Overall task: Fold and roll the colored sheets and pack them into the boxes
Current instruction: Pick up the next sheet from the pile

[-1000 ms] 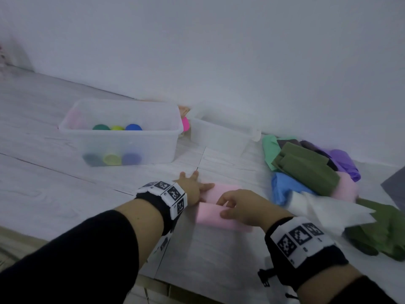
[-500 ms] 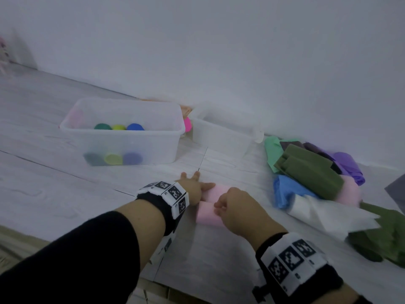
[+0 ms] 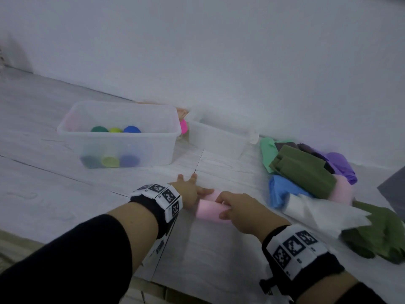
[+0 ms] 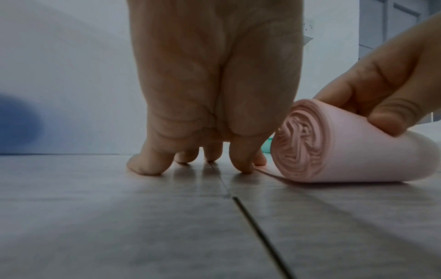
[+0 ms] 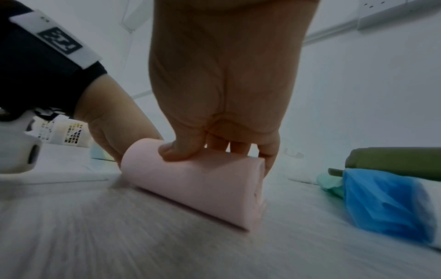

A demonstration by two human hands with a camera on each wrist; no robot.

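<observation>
A pink sheet lies on the pale floor, rolled into a tight cylinder with a short flat tail. My right hand grips the roll from above, fingers over the far side and thumb on the near side. My left hand is just left of the roll. Its straight fingers press down on the floor and on the tail's edge. A large clear box at the back left holds green, yellow and blue rolls. A smaller clear box stands to its right.
A heap of loose sheets lies at the right: olive green, blue, white, purple and mint. A white wall runs close behind the boxes. A bright pink roll sits between the two boxes.
My right hand has shifted left along the pink roll and rolled it further toward my left hand. The flat pink part is shorter. The left hand has stayed in place.
</observation>
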